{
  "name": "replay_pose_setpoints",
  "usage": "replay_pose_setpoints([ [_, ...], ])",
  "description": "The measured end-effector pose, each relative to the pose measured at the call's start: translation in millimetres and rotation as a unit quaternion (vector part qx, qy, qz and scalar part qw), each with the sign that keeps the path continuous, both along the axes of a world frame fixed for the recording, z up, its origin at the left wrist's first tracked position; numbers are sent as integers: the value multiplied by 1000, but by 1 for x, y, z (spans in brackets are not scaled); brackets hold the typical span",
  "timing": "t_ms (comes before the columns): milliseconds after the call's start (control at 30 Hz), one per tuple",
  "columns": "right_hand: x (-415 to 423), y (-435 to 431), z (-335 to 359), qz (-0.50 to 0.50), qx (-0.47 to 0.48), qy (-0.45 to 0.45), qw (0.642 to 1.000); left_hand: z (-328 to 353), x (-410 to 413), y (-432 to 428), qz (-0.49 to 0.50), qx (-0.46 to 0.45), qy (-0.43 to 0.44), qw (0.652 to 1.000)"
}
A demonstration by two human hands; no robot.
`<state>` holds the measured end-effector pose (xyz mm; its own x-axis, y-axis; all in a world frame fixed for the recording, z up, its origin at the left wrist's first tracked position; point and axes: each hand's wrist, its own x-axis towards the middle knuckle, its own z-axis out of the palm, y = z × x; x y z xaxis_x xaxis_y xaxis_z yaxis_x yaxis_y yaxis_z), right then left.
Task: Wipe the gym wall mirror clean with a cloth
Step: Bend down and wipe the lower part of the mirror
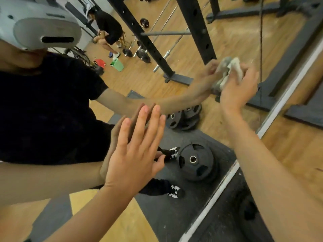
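The wall mirror (201, 49) fills most of the view and reflects the gym. My left hand (136, 152) lies flat against the glass with straight, spread fingers, low and left of centre. Higher and to the right, my right hand (237, 89) presses a crumpled pale cloth (234, 70) onto the mirror, fingers over it. Both hands meet their own reflections in the glass.
The mirror's silver frame edge (225, 179) runs diagonally at the right, with wooden floor (293, 151) beyond it. Reflected in the glass are a black rack, barbells, weight plates, a green bucket and another person far back.
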<state>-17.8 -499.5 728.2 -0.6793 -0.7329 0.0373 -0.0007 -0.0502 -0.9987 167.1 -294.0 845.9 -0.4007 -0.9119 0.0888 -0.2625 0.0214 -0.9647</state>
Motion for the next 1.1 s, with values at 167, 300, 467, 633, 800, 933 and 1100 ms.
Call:
replay_pose_setpoints([
  [167, 42, 48, -4, 14, -43, -4, 999, 0, 1, -1, 9, 2, 16, 1000],
  [300, 102, 193, -49, 182, -42, 23, 982, 2, -1, 0, 6, 0, -8, 1000],
  [467, 67, 126, -41, 153, -54, 26, 986, 0, 0, 0, 5, -10, -4, 1000],
  [633, 21, 16, -10, 11, 61, -39, 997, 0, -2, -1, -8, 1, -4, 1000],
  [800, 98, 149, -43, 92, 23, -11, 995, 4, -5, 3, -9, 23, 41, 999],
  [933, 125, 226, -82, 191, 16, -22, 981, 20, -12, 9, -24, 120, 151, 981],
  [1100, 80, 156, -36, 135, -15, -48, 990, 56, 1, 55, -42, 34, 211, 976],
])
